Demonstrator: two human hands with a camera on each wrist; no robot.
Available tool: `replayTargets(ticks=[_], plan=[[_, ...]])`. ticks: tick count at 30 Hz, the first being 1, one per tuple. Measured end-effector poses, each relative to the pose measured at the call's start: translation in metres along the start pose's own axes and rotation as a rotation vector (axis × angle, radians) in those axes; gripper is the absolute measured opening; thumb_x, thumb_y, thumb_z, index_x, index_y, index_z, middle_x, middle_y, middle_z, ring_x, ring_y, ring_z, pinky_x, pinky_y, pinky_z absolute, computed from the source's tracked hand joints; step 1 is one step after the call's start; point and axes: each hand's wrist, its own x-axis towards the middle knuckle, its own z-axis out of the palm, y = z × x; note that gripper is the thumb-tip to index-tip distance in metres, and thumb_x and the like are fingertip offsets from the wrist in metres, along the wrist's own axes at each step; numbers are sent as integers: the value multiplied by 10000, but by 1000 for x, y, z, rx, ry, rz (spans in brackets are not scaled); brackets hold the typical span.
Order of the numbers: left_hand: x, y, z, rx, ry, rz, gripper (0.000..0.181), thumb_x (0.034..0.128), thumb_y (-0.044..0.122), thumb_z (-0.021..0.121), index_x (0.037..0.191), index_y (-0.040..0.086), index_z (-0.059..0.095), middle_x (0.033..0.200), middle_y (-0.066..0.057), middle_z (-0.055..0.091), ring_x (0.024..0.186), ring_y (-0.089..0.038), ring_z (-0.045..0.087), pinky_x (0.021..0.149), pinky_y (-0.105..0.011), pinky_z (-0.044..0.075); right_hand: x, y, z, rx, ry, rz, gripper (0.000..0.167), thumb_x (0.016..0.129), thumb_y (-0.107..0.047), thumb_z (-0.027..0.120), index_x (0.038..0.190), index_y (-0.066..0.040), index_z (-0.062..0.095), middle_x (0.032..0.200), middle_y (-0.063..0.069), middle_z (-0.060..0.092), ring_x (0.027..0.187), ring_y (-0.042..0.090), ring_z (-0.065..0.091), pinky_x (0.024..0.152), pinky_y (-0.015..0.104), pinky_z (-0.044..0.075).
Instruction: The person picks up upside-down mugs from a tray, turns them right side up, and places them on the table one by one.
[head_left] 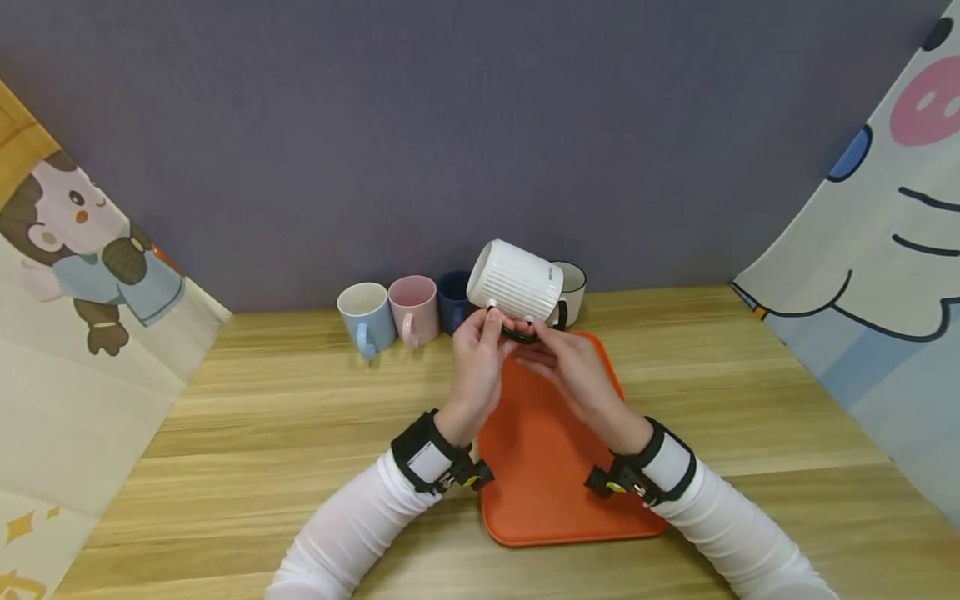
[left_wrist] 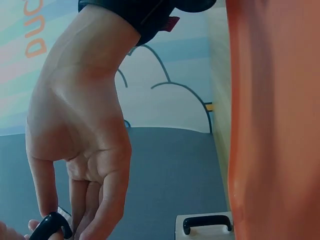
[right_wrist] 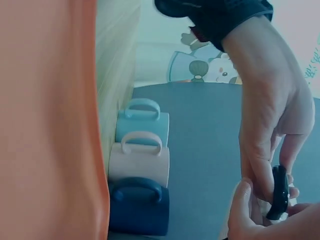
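A white ribbed mug (head_left: 517,279) with a black handle (head_left: 517,336) is held tilted on its side above the table, its mouth facing left. My left hand (head_left: 477,367) pinches the handle near its mouth end. From the other side my right hand (head_left: 587,377) grips the base end of the handle between thumb and fingers. Each wrist view looks across at the opposite hand: the right hand (left_wrist: 82,115) in the left wrist view, the left hand (right_wrist: 272,110) in the right one. Most of the mug body is hidden or cut off there.
An orange tray (head_left: 558,475) lies beneath my hands on the wooden table (head_left: 300,450). Along the back wall stand a light blue mug (head_left: 371,312), a pink mug (head_left: 420,304) and a dark blue mug (head_left: 452,292). A white mug with black rim (head_left: 573,292) stands behind the tray.
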Motion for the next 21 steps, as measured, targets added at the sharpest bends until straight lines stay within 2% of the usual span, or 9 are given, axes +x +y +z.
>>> replayTargets(ticks=[2, 4, 7, 13, 16, 21], plan=[[0, -1, 0, 1, -9, 4, 235, 1019, 71, 381, 821, 21, 497, 826, -72, 565, 796, -145, 626, 762, -247, 541, 1, 1, -1, 99, -11, 25, 279, 983, -228, 520, 1103, -6, 640, 916, 4, 715, 851, 153, 703, 824, 312, 553], [-1, -2, -1, 3, -14, 2, 227, 1017, 68, 387, 827, 19, 500, 826, -68, 556, 796, -143, 620, 756, -244, 537, 2, 2, -4, 149, -25, 45, 199, 984, -192, 518, 991, -81, 682, 915, 2, 718, 863, 157, 700, 842, 316, 548], [0, -2, -2, 25, -15, -2, 210, 1011, 63, 406, 840, 6, 514, 822, -63, 553, 788, -141, 619, 753, -245, 536, 5, 3, -7, 190, -43, 82, 227, 988, -165, 504, 907, -142, 715, 918, -6, 717, 880, 156, 694, 871, 317, 536], [1, -2, -5, 110, -19, -5, 181, 998, 52, 438, 884, -39, 545, 827, -53, 575, 799, -131, 627, 796, -293, 550, 8, 3, -9, 250, -55, 146, 251, 987, -171, 504, 884, -147, 732, 921, -16, 715, 904, 142, 679, 872, 285, 529], [2, -2, -6, 170, -22, 12, 173, 990, 33, 446, 907, -74, 554, 834, -60, 587, 802, -127, 626, 809, -303, 550, 8, 3, -10, 258, -56, 160, 235, 978, -183, 518, 896, -155, 736, 950, -22, 709, 935, 141, 671, 908, 294, 514], [3, -1, -9, 352, 6, 81, 180, 975, 38, 487, 957, -105, 596, 880, -122, 619, 806, -115, 595, 769, -222, 507, 8, 3, -10, 240, -55, 156, 197, 959, -211, 548, 927, -164, 737, 989, -33, 704, 985, 134, 650, 993, 310, 461]])
